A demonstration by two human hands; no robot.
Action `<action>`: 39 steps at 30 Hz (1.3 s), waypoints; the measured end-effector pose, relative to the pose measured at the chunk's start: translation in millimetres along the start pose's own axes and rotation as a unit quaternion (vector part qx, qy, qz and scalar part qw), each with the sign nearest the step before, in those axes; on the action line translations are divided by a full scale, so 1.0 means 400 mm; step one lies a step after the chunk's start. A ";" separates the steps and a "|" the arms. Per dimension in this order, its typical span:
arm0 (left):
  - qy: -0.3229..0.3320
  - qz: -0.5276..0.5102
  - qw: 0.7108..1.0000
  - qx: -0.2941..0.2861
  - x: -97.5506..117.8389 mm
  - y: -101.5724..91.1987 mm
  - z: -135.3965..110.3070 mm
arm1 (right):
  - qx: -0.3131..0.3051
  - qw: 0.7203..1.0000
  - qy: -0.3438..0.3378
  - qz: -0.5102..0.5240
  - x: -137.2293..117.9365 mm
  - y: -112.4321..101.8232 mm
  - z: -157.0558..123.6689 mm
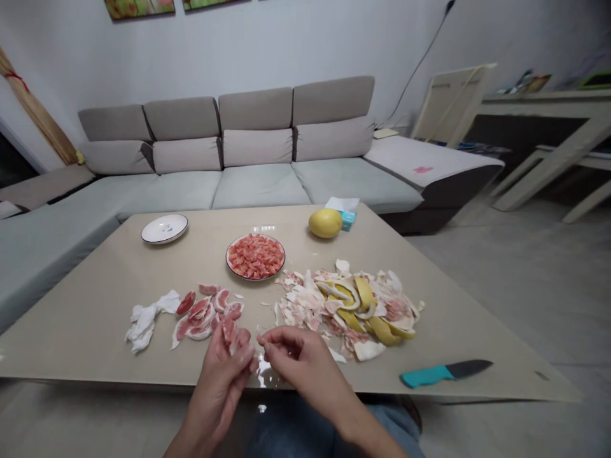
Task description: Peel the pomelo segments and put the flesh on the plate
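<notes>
My left hand [228, 364] is closed around a pink pomelo segment [230, 329], which shows above the fingers. Just to its right, my right hand [300, 356] has thumb and forefinger pinched together; whatever may be between them is too small to name. Unpeeled pomelo segments [203, 316] with whitish skin lie in a loose pile beyond my left hand. Behind both hands, a dark-rimmed plate [229, 270] holds a heap of pink pomelo flesh [255, 256]. A pile of yellow rind and pale membrane [351, 305] spreads beyond my right hand.
A knife [446, 373] with a teal handle lies near the table's front right edge. Crumpled tissue [146, 321] is at the left. Farther back are a white plate [165, 229], a whole yellow pomelo [325, 223] and a tissue pack [348, 219]. A sofa [258, 184] stands behind the table.
</notes>
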State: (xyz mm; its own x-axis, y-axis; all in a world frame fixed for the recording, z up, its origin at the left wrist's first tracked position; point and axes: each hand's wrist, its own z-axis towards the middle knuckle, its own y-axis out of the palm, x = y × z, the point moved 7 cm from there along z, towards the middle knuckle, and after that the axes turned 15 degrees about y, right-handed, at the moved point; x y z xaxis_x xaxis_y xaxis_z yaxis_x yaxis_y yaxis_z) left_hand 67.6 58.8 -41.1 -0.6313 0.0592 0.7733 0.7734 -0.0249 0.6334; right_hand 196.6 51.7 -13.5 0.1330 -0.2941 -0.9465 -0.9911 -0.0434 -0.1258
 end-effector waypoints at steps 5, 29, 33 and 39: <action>0.067 0.120 0.991 -0.007 0.024 0.000 0.010 | 0.021 0.998 -0.018 -0.054 -0.014 0.006 -0.008; -0.265 -0.272 0.924 0.051 -0.041 -0.009 -0.002 | 0.285 0.858 -0.036 -0.426 0.020 -0.151 0.064; -0.164 -0.056 0.985 0.009 -0.023 -0.006 0.088 | 0.311 0.818 -0.037 -0.482 0.048 -0.177 0.076; -0.015 0.026 0.999 -0.015 0.001 0.069 0.390 | 0.269 0.830 -0.021 -0.488 0.069 -0.163 0.067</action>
State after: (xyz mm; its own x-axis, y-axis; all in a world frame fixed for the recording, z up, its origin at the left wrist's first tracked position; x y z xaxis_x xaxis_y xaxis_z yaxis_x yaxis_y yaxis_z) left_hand 97.5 214.0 -28.1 -0.5882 0.0876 0.8039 0.8027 -0.0576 0.5936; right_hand 264.8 71.9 -39.5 0.8850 -0.3351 -0.3232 -0.2707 0.1945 -0.9428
